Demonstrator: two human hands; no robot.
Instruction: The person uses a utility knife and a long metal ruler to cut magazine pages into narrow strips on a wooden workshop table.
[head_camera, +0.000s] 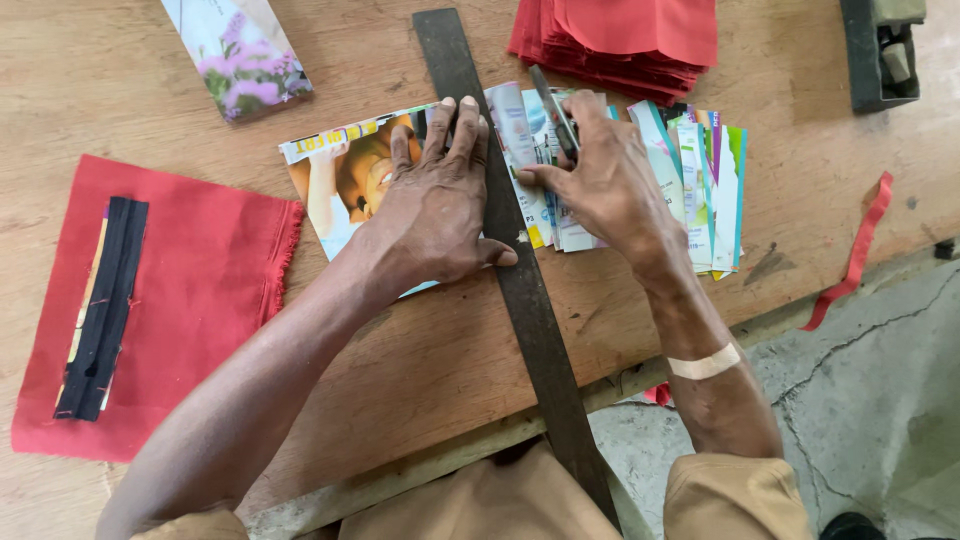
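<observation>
Head view, surface: wooden worktable (430, 360); its near edge runs diagonally from lower left up to the right, with concrete floor (870, 400) beyond it.
Left hand: left hand (432, 205) lies flat, fingers spread, pressing down on a long dark metal ruler (520, 290) and on the printed magazine sheet (345, 175) under it.
Ruler: runs from the far edge of the table across the sheet and overhangs the near edge towards the person's lap.
Right hand: right hand (600, 185) is closed around a slim cutting knife (553, 112), tip set against the right side of the ruler near its far end. An adhesive strip (705, 362) crosses that forearm.
Work piece: the sheet sits mid-table towards the far edge; cut paper strips (700, 190) lie fanned just right of the ruler, partly under the right hand.
Far edge: stack of red cloth pieces (625, 40); a floral printed card (245, 55) to its left; a dark metal tool (880, 50) at the far right corner.
Left side: red cloth panel (190, 290) with a black zipper (103, 305) laid on it.
Right edge: a loose red fabric strip (855, 255) hangs over the side.
Risk 1 (judgement): left fingertips sit close to the cutting edge; a blade riding up over the ruler could reach them.
Risk 2 (judgement): the ruler's long overhang could let it pivot if pressure eases, skewing the cut.
Risk 3 (judgement): loose strips under the right hand may slide and disturb the stroke.
</observation>
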